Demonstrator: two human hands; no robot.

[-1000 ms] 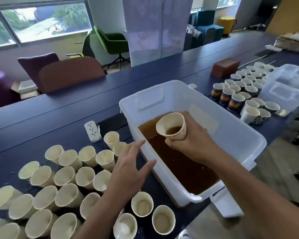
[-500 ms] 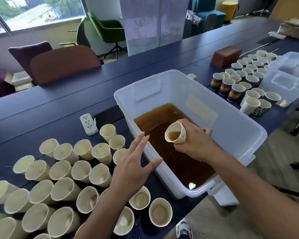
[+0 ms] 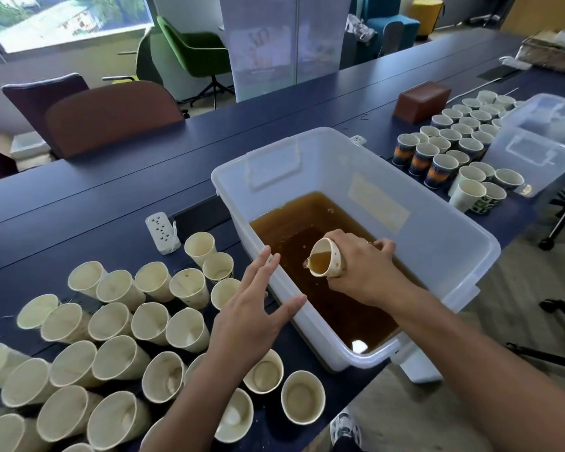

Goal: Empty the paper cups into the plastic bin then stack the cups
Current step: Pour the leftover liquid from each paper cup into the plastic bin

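My right hand (image 3: 362,269) grips a paper cup (image 3: 327,257) tipped on its side inside the clear plastic bin (image 3: 437,243). Brown liquid fills the cup's lower rim and drips from its lip toward the brown liquid (image 3: 307,223) pooled in the bin. My left hand (image 3: 255,308) hovers with straight, spread fingers just left of the bin's near wall, holding nothing. Several empty cream paper cups (image 3: 118,321) stand crowded on the dark blue table (image 3: 111,197) at the left. Several printed cups (image 3: 447,148) stand in rows to the right of the bin.
A white power strip (image 3: 162,231) lies left of the bin. A second clear bin (image 3: 542,138) sits at the far right, and a brown box (image 3: 421,99) behind the printed cups. Chairs (image 3: 111,115) stand beyond the table. The table's near edge runs below the bin.
My right hand has lowered the cup deeper into the bin and tipped it further, so liquid now reaches the lip. My left hand has moved up toward the bin's wall.
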